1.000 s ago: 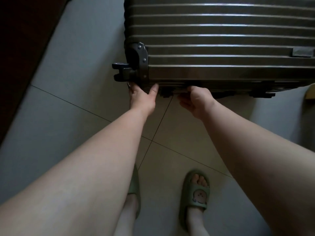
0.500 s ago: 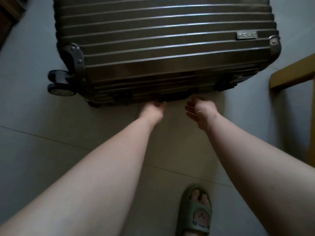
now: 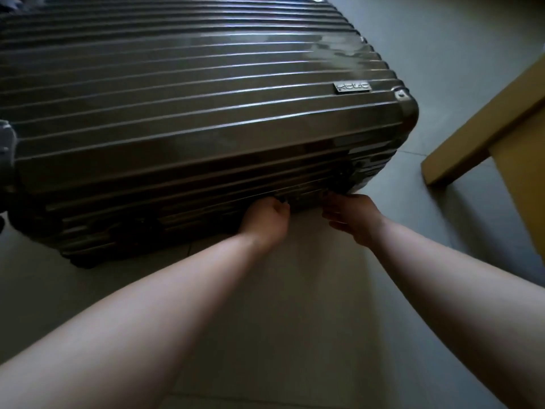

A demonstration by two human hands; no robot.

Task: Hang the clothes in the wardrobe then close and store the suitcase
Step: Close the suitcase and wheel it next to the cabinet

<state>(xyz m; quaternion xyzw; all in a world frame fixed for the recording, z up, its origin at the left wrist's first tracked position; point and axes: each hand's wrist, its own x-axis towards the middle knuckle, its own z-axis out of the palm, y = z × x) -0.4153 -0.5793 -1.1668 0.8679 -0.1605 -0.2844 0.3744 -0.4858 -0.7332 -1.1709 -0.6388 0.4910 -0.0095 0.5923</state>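
Dark grey-brown ribbed hard-shell suitcase [image 3: 206,113] lies flat on the pale tiled floor [image 3: 295,320], both shells together, filling the frame from 9 to 1 o'clock. Small metal logo plate [image 3: 352,87] sits on the top shell near the 2 o'clock corner, beside the riveted metal corner guard [image 3: 402,94]. Grey wheel housing [image 3: 6,149] is cut off at the 9 o'clock edge.

Both bare arms reach in from 6 o'clock to the suitcase's near side wall. Left hand [image 3: 267,216] is against the wall at the seam, fingers curled in and hidden, thumb on top; cannot tell if it grips anything. Right hand [image 3: 351,215] is just beside it toward 3 o'clock, fingers loosely extended and close together, tips touching the wall by a dark latch [image 3: 342,175].

Yellow-brown wooden furniture frame [image 3: 486,128] stands on the floor at 3 o'clock, apart from the suitcase.
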